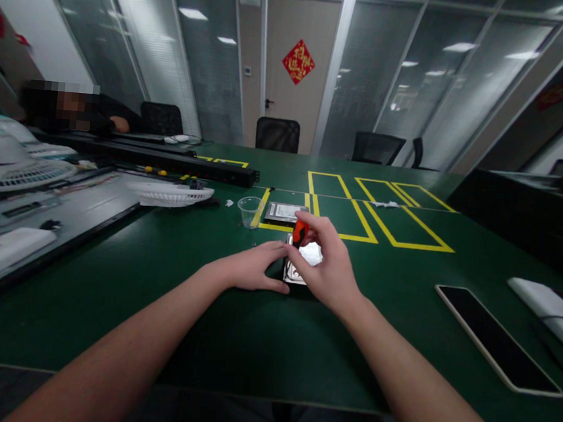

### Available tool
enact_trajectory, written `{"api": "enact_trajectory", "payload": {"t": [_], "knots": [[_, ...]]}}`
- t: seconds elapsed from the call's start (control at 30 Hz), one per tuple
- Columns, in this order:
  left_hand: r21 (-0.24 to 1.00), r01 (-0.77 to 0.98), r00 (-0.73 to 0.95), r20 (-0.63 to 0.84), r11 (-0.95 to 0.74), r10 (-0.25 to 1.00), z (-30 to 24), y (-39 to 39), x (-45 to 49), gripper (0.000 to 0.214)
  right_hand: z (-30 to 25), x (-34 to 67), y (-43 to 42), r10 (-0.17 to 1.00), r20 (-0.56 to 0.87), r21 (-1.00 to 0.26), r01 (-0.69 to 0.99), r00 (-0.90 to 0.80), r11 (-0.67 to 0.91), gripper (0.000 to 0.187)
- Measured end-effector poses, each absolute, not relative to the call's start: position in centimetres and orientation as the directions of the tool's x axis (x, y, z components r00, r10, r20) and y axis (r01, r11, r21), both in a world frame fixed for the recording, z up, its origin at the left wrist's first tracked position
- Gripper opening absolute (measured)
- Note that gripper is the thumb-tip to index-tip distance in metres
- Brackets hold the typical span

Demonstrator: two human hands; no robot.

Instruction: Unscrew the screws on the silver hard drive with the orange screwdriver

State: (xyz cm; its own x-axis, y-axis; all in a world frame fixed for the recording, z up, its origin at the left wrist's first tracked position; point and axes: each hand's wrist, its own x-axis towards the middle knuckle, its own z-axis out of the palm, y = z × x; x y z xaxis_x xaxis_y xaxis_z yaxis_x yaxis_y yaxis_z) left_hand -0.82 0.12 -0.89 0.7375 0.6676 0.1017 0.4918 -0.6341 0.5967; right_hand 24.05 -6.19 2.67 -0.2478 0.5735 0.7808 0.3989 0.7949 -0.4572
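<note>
A silver hard drive [312, 254] lies on the green table in front of me, partly covered by both hands. My left hand [251, 266] rests at its left side, fingers at the upper corner and thumb by the lower one, steadying it. In my right hand [329, 261] is a screwdriver with a red and black handle [300, 232], held upright over the drive's left part. Fingers hide the screwdriver's tip. Just beyond, a second hard drive [286, 213] with a white label lies flat, beside a clear plastic cup [249, 213].
Yellow tape rectangles [414, 247] mark the green table [190, 354]. To the right lie a phone [497, 338] and a white device [548, 313]. On the left are a large metal panel [98, 215], white fan-like parts [169, 193] and a long black bar [182, 163]. Another person [93, 112] sits far left.
</note>
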Motion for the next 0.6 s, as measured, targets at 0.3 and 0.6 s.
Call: {"api": "enact_trajectory", "payload": {"t": [0.3, 0.6], "knots": [[0.591, 0.505, 0.735, 0.089, -0.629, 0.673, -0.6, 0.0, -0.7, 0.094, 2.31, 23.81, -6.34, 0.576, 0.777, -0.478, 0.358, -0.254, 0.802, 0.064], [0.592, 0.51, 0.733, 0.079, -0.624, 0.675, -0.67, 0.06, -0.76, 0.096, 2.24, 23.88, -6.04, 0.586, 0.776, -0.484, 0.373, -0.236, 0.791, 0.058]]}}
